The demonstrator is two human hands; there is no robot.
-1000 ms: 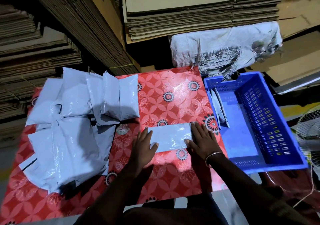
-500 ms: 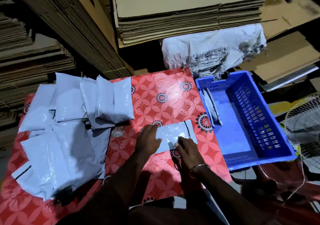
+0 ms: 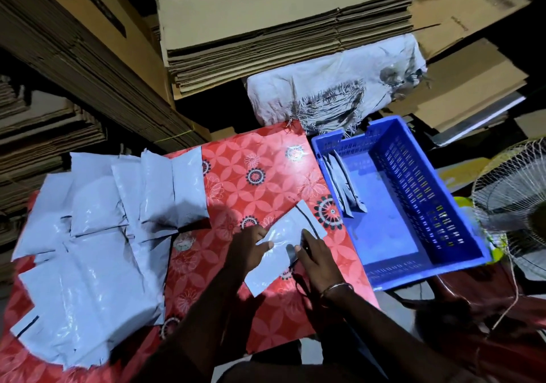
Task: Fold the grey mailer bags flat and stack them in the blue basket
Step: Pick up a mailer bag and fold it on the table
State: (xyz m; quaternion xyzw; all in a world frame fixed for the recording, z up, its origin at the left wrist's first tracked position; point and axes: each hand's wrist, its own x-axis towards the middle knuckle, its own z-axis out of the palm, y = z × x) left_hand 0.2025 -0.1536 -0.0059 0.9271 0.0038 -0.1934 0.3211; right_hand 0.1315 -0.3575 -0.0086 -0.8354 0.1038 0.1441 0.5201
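Both forearms reaching up from the lower edge, converging toward the middle. Left grip point(image 3: 249, 248) palm down, fingers curled, thumb laid flat across the top of a folded grey mailer point(image 3: 277, 249) and pinching its left edge. Right grip point(image 3: 317, 257) just beside it, knuckles up, fingers bent and closed on the mailer's right side, thumb tip pressed on top. Thin metal bangle point(image 3: 335, 288) circling the right wrist.
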